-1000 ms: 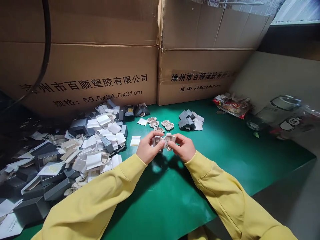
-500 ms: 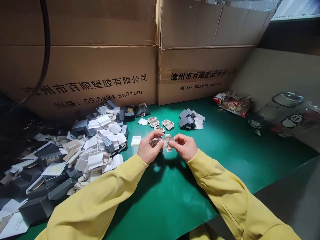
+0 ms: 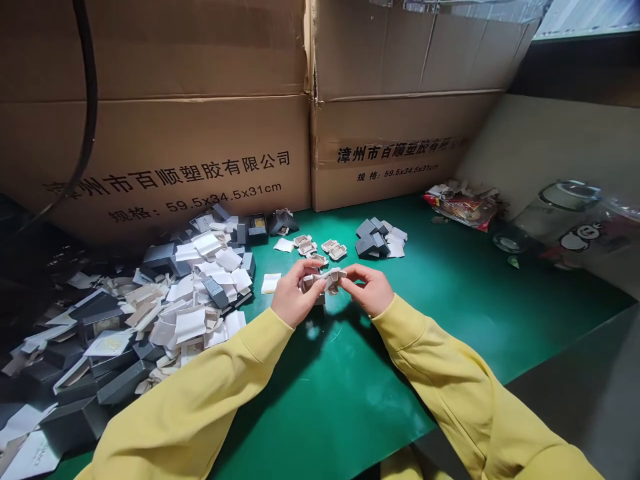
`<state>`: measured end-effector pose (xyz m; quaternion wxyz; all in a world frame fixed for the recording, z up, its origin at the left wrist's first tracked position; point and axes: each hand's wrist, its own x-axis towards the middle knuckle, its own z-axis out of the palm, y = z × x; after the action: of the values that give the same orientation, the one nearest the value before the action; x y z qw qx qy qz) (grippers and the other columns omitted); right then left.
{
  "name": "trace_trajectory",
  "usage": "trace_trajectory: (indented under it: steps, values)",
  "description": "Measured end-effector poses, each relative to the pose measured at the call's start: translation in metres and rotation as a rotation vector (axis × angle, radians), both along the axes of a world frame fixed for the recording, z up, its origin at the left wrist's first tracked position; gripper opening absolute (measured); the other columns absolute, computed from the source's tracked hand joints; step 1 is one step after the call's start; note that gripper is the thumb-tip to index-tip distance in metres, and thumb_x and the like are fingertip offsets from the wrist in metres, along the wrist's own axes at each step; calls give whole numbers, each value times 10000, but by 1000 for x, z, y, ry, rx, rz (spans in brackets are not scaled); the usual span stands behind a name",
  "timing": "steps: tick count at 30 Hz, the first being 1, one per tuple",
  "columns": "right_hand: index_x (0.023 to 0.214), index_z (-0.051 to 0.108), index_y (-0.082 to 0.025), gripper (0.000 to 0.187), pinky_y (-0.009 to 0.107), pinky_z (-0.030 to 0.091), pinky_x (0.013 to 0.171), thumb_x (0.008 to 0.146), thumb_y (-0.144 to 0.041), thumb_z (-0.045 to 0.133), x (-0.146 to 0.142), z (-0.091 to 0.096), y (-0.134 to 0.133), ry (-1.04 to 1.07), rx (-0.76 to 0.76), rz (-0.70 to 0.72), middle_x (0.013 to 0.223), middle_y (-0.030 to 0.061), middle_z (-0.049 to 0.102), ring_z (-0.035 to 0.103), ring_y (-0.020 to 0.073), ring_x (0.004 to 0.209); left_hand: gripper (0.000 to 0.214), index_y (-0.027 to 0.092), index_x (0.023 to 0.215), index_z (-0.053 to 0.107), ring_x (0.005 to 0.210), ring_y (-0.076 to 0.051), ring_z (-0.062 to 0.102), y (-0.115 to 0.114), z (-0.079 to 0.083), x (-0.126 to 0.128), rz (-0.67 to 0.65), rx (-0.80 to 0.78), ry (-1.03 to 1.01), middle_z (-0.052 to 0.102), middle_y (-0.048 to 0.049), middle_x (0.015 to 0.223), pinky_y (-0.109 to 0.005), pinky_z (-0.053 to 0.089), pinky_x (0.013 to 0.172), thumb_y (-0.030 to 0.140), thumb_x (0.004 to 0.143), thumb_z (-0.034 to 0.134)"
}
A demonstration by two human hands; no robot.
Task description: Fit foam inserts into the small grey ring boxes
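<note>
Between my two hands is a small folded cardboard insert (image 3: 332, 279), whitish outside and grey-beige inside. My left hand (image 3: 296, 295) is closed around its left part, thumb in front. The right hand (image 3: 371, 291) pinches its right edge with thumb and fingertips. Just beyond them on the green table lie several similar small cardboard pieces (image 3: 334, 249) and a white sheet of paper (image 3: 284, 245). To the left of my left hand lies another white paper piece (image 3: 271, 283) with a yellowish edge. Fingers hide part of the held insert.
A big heap of dark grey boxes and white cardboard pieces (image 3: 193, 283) covers the left side. A smaller dark grey and white pile (image 3: 377, 239) lies ahead right. Large cartons (image 3: 200, 133) stand behind. A plastic bag (image 3: 465, 207) and clear jar (image 3: 555, 213) are far right.
The insert's right part has been turned and folded in between my hands. My right fingers have shifted to its edge. The camera view has moved slightly.
</note>
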<state>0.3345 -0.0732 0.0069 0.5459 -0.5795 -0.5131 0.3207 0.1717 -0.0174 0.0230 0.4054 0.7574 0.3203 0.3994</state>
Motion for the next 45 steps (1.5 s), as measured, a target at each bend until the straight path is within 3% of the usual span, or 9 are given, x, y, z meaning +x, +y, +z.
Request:
trace_trajectory:
  steps: [5, 8, 13, 19, 24, 34, 40, 45]
  values:
    - [775, 669, -195, 131, 234, 500, 431, 730, -302, 608, -5, 3, -7, -139, 157, -85, 696, 14, 587, 553, 107, 514, 201, 166, 896, 562, 669, -121, 596, -5, 3, 1, -40, 31, 41, 635, -17, 788, -233, 477, 625, 294, 749, 612]
    - [796, 661, -203, 107, 259, 526, 491, 727, -271, 614, -8, 2, -9, -140, 204, -107, 711, 16, 617, 578, 116, 520, 132, 172, 819, 583, 630, -112, 574, -8, 5, 1, -51, 136, 83, 637, -5, 748, -221, 455, 592, 274, 744, 620]
    - [774, 613, -207, 110, 296, 545, 625, 725, -305, 628, -8, -2, -8, -113, 215, -75, 724, 21, 622, 608, 147, 632, 71, 176, 856, 579, 738, -134, 573, -7, 2, 1, -81, 406, 64, 629, -34, 809, -246, 465, 664, 202, 791, 568]
    - [776, 564, -211, 164, 271, 535, 637, 712, -334, 651, -10, 0, -8, -39, 256, -29, 864, 44, 583, 600, 159, 770, 97, 183, 886, 567, 863, -161, 561, -2, -4, 2, -85, 621, 31, 606, -67, 882, -300, 482, 763, 152, 841, 486]
    - [791, 555, -202, 227, 290, 532, 682, 715, -399, 640, -11, 3, -6, 76, 224, 53, 940, 62, 568, 590, 167, 820, 119, 196, 893, 575, 879, -158, 560, 1, -4, 0, -51, 669, 60, 610, -60, 900, -301, 485, 777, 176, 859, 463]
    - [818, 599, -198, 328, 361, 506, 796, 704, -503, 634, -2, 15, -6, 182, 180, 198, 1129, 104, 579, 571, 219, 1002, 136, 191, 915, 582, 945, -162, 553, 13, 1, -6, -126, 758, 45, 603, -73, 973, -324, 485, 827, 145, 857, 468]
    - [799, 537, -197, 292, 310, 505, 746, 645, -378, 707, -2, 9, -6, 118, 163, 154, 1090, 76, 599, 593, 183, 922, 161, 192, 941, 575, 989, -173, 547, 17, 0, -7, -214, 829, 60, 615, -77, 953, -343, 490, 838, 135, 864, 446]
    - [1026, 561, -219, 401, 272, 481, 666, 645, -262, 677, -1, 10, -5, -45, 157, 152, 1026, 53, 582, 567, 163, 857, 174, 185, 960, 568, 1059, -196, 514, 22, 0, -9, -331, 913, 81, 610, -101, 1002, -385, 481, 875, 129, 866, 432]
